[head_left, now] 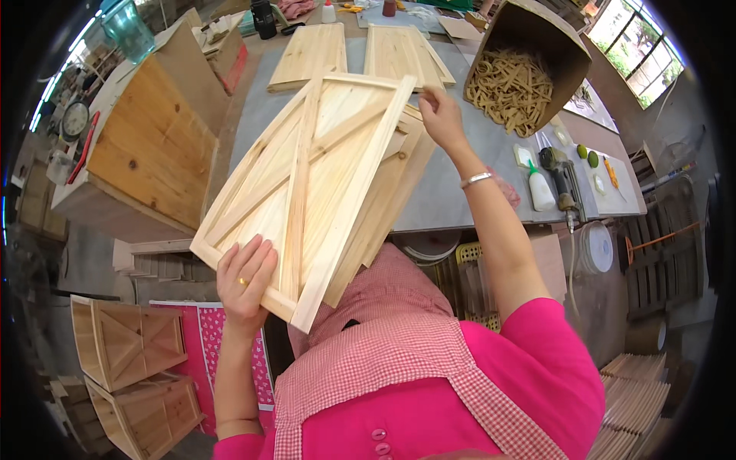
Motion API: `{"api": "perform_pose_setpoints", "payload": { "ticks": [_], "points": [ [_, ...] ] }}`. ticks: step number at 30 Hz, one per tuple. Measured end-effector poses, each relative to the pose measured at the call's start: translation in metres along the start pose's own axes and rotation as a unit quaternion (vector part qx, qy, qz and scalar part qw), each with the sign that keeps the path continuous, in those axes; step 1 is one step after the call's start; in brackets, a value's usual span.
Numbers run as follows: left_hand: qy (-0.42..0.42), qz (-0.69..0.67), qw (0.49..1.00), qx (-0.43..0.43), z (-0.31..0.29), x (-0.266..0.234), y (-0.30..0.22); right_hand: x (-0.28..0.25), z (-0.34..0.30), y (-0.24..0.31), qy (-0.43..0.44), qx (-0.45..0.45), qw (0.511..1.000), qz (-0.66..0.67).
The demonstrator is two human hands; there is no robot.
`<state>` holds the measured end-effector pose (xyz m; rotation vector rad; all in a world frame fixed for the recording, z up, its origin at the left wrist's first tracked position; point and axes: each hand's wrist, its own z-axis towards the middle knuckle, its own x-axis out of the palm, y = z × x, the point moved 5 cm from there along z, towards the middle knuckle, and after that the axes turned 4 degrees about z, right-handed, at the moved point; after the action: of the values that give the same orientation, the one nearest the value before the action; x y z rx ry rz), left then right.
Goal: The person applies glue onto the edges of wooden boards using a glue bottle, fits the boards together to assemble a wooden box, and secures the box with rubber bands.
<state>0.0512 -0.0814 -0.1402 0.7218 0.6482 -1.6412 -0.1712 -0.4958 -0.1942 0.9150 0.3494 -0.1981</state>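
A pale wooden framed panel (341, 157) with a middle bar and slanting braces lies tilted in front of me. My left hand (247, 277) grips its near left edge, fingers on top and thumb hidden. Beneath it, more wooden panels (399, 165) fan out to the right, partly covered. Beside the framed panel's far right corner is my right hand (442, 116), its fingers curled closed. Whether something small is between those fingertips cannot be made out. Two flat wooden panels (310, 55) (402, 54) rest farther back on the grey worktable (257, 115).
An open box of wood strips (510, 88) stands at the back right. Right of me are a white glue bottle (541, 190), a nail gun (563, 180) and an orange-handled tool (611, 172). A large wooden cabinet (153, 142) borders the left; slatted boxes (138, 341) stand below.
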Motion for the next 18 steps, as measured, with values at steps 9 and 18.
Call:
{"api": "perform_pose_setpoints", "payload": {
  "ticks": [9,18],
  "points": [
    [0.194,-0.023,0.979,0.053,-0.040,0.063,0.030,0.002,-0.088,-0.033,0.054,0.063,0.995,-0.060],
    [0.136,0.028,0.984,0.112,-0.053,0.078,0.031,0.041,-0.144,-0.013,0.007,0.168,0.985,0.025]
  ]
}}
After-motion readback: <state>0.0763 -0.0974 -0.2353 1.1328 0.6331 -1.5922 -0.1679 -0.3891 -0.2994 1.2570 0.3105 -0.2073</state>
